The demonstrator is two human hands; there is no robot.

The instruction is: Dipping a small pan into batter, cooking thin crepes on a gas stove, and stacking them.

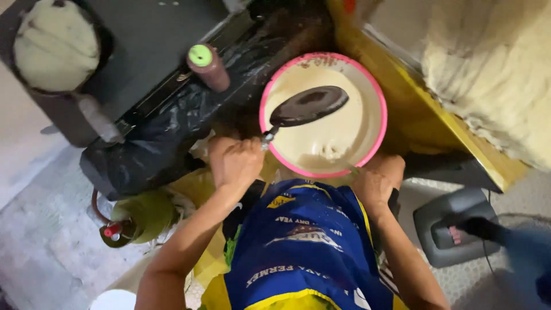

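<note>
- Nearest the camera, a blue and yellow apron (304, 247) covers the person's front; both forearms reach up from it toward the bowl.
- The left hand (235, 161) is closed in a fist around the handle of a flat dark ladle (307, 106), just beside the bowl's left rim.
- The right hand (376, 181) grips the near right rim of the pink-rimmed bowl (376, 95); its fingers are mostly hidden.
- The bowl holds pale batter (338, 135); the ladle's round head lies tilted over the batter, near the middle.
- Left of the bowl, crumpled black plastic sheeting (155, 143) crowds close to the fist, with a brown bottle with a green cap (208, 66) standing on it.
- Right of the bowl, a yellow edge (459, 138) runs diagonally, close to the rim.
- Lower left, a green gas cylinder (140, 218) sits on the floor.
- Far left, a dark pan (103, 43) carries a pale flat round.
</note>
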